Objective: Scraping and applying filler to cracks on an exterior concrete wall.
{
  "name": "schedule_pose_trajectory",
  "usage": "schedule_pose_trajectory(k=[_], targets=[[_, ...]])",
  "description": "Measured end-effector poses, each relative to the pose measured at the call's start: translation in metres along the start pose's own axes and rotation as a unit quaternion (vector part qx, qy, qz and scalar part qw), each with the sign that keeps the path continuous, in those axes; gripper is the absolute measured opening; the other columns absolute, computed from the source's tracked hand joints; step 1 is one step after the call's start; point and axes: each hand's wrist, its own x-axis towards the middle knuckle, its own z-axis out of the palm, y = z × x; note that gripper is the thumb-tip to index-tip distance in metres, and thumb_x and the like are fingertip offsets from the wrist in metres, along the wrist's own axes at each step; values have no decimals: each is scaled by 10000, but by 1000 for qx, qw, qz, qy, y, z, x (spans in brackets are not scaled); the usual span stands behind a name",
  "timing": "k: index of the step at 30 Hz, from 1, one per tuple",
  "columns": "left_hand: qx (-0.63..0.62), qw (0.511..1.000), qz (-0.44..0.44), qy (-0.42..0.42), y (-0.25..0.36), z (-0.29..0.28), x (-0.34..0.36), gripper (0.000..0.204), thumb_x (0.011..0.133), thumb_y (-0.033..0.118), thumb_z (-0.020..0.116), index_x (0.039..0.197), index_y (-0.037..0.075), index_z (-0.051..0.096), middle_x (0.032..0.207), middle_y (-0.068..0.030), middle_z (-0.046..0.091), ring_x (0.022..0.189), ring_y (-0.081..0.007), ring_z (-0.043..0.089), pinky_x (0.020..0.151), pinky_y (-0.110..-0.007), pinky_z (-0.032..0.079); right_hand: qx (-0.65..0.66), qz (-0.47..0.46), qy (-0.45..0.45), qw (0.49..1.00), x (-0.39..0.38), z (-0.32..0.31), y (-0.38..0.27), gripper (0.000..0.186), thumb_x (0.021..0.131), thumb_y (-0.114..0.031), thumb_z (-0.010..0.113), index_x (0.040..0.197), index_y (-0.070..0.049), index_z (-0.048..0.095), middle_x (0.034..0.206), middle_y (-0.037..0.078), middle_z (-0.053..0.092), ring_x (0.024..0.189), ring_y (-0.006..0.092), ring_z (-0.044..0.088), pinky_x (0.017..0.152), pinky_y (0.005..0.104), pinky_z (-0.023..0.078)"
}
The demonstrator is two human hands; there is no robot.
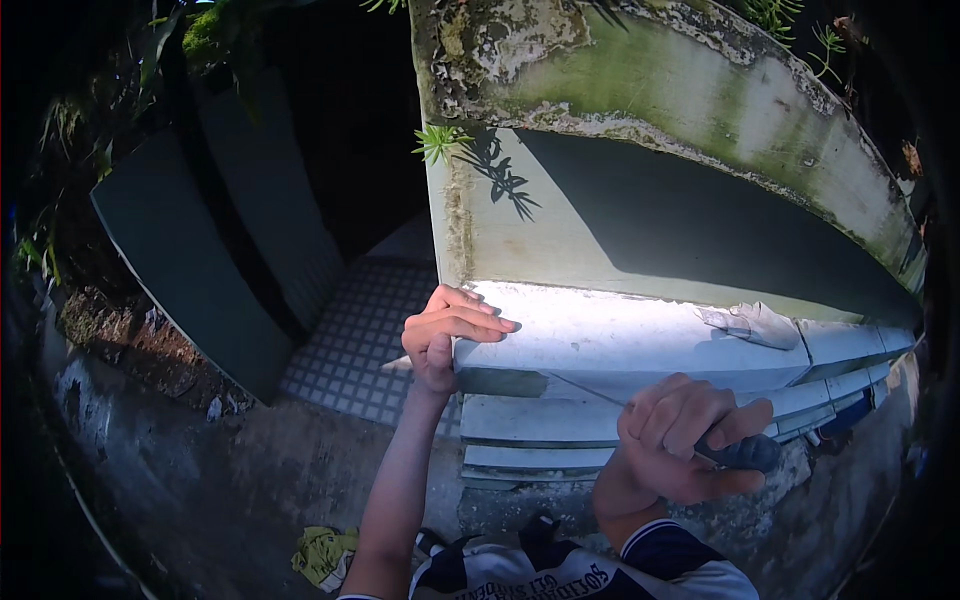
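Observation:
My left hand [445,335] lies at the left corner of a bright white ledge [610,335], fingers stretched flat over its top and thumb bent down beside the end. A pale pointed shape [397,364] shows just left of this hand; what it is I cannot make out. In my right hand [675,435] is a hand tool with a dark grey handle [745,452], the fist closed around it. Its thin straight metal shaft [585,387] points up and left, its tip at the ledge's front face. Whether the tip touches is unclear.
A crumpled whitish wrap [757,324] lies on the ledge's right part. Behind rises a mossy, weathered wall [640,85] with a small green plant [440,143]. Lower white steps [540,430] run beneath. Left are a grey-green panel [190,260], checkered tiles [350,340] and a yellow-green cloth [325,556].

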Motion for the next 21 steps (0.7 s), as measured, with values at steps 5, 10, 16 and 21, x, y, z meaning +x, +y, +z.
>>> schedule_pose_trajectory(k=[5, 10, 16, 21], targets=[[1, 1000, -1, -1, 3, -1, 0, 609, 1026, 405, 333, 727, 47, 723, 818, -85, 763, 860, -199, 648, 878, -353, 468, -36, 161, 13, 986, -19, 6, 14, 557, 908, -621, 568, 888, -102, 365, 518, 17, 427, 362, 117, 387, 347, 289, 374], [-8, 1000, 0, 3, 2, 2, 0, 613, 1037, 413, 333, 727, 58, 724, 822, -82, 763, 856, -197, 646, 867, -342, 471, -26, 31, 12, 999, -15, 3, 9, 583, 893, -647, 559, 892, -96, 369, 531, 16, 435, 368, 139, 384, 358, 297, 367], [-11, 1000, -5, 5, 1, -1, -3, 616, 1039, 415, 332, 731, 58, 728, 832, -82, 764, 868, -194, 647, 859, -341, 477, -33, -19, -4, 999, -17, 7, 0, 546, 933, -616, 524, 883, -102, 347, 530, 11, 421, 341, 104, 370, 317, 274, 382], [-21, 1000, 8, -3, 0, 1, 1, 614, 1041, 414, 336, 735, 60, 733, 825, -75, 763, 870, -187, 649, 856, -340, 478, -21, 22, 11, 999, -9, 4, 21, 440, 980, -483, 560, 867, -123, 334, 537, 9, 393, 339, 73, 290, 316, 251, 274]])
